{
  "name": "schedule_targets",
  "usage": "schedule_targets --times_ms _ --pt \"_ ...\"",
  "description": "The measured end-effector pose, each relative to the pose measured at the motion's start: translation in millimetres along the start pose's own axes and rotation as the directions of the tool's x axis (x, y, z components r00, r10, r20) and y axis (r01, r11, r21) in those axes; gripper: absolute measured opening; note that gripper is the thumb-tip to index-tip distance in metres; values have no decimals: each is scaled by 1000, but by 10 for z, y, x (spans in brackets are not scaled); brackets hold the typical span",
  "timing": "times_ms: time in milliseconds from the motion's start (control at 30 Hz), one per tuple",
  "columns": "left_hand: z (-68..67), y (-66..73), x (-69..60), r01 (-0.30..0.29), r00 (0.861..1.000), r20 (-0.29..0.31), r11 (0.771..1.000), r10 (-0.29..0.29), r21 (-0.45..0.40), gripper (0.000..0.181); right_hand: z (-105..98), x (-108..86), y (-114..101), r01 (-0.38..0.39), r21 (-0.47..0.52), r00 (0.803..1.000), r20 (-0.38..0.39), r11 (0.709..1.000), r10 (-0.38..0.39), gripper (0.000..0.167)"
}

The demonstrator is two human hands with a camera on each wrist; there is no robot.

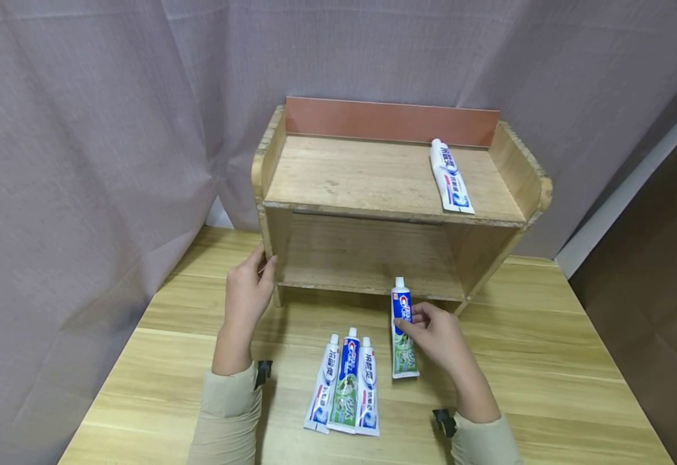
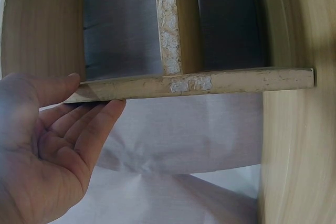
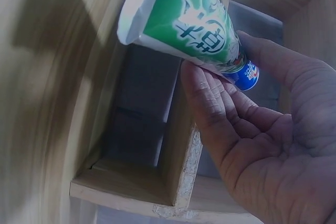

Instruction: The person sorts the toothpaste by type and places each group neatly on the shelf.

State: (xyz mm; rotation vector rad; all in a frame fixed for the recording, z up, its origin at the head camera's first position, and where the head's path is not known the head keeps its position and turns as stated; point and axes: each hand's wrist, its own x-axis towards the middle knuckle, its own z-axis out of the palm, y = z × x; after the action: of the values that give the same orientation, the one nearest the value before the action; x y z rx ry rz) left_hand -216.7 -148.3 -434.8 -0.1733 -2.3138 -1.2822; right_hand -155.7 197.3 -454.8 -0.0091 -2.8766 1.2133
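Note:
In the head view my right hand [image 1: 440,334] pinches a blue and green Crest toothpaste tube [image 1: 402,352], cap end up, in front of the lower shelf. The right wrist view shows the tube's green end [image 3: 194,22] between thumb and fingers. My left hand [image 1: 247,290] grips the left side panel of a small wooden shelf [image 1: 344,171]. In the left wrist view, the thumb lies on one face of the panel edge [image 2: 236,81] and the fingers on the other. On the top shelf, at the right, lies a white toothpaste tube [image 1: 451,181].
Three more tubes lie side by side on the wooden table [image 1: 158,381]: a white one [image 1: 322,387], a blue and green Crest one [image 1: 347,381] and another white one [image 1: 367,391]. A grey curtain [image 1: 112,129] hangs behind; a brown panel [image 1: 652,271] stands right.

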Motion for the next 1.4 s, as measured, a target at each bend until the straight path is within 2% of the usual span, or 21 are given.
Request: schedule_targets --times_ms 1000,1267,1400 --pt "-5 3 -8 -5 1000 0 1000 5 2 38 -120 120 -7 51 -20 999 -16 999 -51 43" --pt "13 -16 9 -45 998 -31 999 45 10 32 -150 147 -28 61 -28 998 -22 998 -62 42" --pt "15 -12 6 -45 998 -34 999 45 5 33 -181 153 -43 68 -19 997 -22 998 -68 44"
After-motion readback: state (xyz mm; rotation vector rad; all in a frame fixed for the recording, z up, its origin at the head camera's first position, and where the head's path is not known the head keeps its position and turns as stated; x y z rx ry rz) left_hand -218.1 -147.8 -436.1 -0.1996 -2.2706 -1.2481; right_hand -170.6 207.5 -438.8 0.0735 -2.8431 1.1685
